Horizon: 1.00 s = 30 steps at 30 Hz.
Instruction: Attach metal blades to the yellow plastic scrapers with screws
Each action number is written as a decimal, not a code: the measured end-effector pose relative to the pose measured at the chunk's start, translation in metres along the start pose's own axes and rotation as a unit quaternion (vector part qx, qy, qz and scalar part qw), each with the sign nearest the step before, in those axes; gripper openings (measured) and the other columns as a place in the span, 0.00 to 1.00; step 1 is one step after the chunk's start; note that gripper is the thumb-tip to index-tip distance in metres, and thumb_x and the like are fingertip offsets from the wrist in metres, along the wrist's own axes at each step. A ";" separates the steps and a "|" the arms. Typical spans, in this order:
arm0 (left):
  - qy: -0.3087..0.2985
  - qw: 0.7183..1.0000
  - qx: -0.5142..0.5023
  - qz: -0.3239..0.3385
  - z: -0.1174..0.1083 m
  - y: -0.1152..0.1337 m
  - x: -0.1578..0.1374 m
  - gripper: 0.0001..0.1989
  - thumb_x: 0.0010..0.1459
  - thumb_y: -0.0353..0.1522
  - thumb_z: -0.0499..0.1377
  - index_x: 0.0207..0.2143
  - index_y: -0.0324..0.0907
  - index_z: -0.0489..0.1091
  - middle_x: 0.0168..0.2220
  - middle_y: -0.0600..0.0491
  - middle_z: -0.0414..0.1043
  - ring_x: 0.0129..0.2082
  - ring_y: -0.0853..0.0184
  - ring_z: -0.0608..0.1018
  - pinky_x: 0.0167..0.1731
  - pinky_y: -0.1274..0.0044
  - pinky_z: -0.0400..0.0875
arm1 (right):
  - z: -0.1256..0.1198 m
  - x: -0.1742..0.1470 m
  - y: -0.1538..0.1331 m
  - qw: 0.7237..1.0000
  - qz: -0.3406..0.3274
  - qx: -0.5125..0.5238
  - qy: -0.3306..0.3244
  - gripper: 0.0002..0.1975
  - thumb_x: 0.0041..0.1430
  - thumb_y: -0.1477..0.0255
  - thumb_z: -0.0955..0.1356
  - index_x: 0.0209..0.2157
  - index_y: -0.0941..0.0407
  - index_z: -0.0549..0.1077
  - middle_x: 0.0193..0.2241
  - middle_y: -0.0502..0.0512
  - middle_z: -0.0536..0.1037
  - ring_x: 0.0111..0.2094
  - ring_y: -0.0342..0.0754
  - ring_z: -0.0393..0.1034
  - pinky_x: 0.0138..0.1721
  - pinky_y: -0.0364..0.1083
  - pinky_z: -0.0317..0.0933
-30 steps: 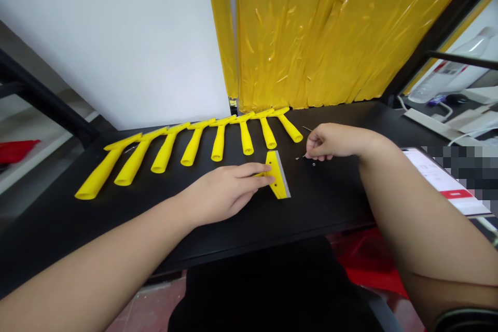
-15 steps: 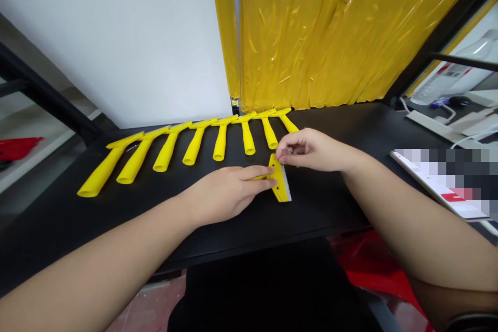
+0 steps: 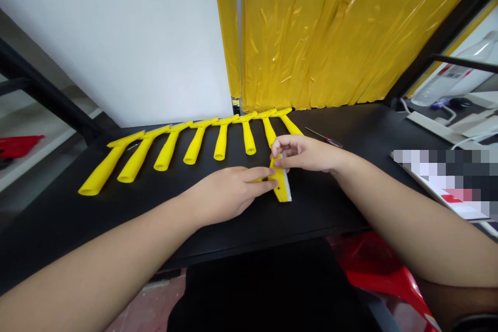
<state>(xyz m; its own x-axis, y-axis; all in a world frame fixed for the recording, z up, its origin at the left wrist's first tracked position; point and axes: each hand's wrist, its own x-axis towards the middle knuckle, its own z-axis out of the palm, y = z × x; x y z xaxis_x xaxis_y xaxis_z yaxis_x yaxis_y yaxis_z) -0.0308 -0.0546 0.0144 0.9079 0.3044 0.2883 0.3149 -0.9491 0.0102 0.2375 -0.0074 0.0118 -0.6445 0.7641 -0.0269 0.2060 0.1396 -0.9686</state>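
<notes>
My left hand [image 3: 229, 192] is closed around the handle of a yellow scraper [image 3: 280, 194], with two fingers pressed on its head. The scraper lies on the black table with its pale metal blade edge facing right, and a small dark hole shows in the head. At the far end of that head, my right hand [image 3: 301, 153] pinches thumb and fingers together. Whatever sits between those fingertips is hidden. Behind my right hand lies a thin screwdriver [image 3: 324, 138].
Several yellow scrapers, one of them a leftmost scraper [image 3: 101, 168], form a row along the back of the black table [image 3: 128, 228]. A white panel [image 3: 148, 36] and yellow wrapped stack [image 3: 303, 36] stand behind. To the right are a tablet-like screen [image 3: 453, 198] and plastic bottle [image 3: 455, 72].
My right hand has shifted slightly left and down onto the scraper head, covering its upper part. The screwdriver behind it has come into view. My left hand keeps its place.
</notes>
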 end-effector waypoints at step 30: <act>0.067 0.997 0.039 -0.006 -0.003 0.004 0.000 0.20 0.72 0.25 0.54 0.62 0.43 0.73 0.64 0.47 0.74 0.52 0.59 0.84 0.52 0.66 0.84 | 0.006 0.001 -0.010 0.971 0.080 0.209 0.084 0.16 0.49 0.77 0.79 0.40 0.56 0.77 0.28 0.47 0.79 0.30 0.43 0.77 0.34 0.42 0.76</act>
<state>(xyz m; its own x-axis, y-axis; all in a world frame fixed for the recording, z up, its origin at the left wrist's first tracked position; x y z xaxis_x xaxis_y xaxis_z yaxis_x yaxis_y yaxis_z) -0.0300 -0.0585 0.0171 0.8604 0.2976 0.4137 0.3510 -0.9346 -0.0577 0.2304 -0.0121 0.0197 -0.4921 0.8522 -0.1779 -0.0456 -0.2293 -0.9723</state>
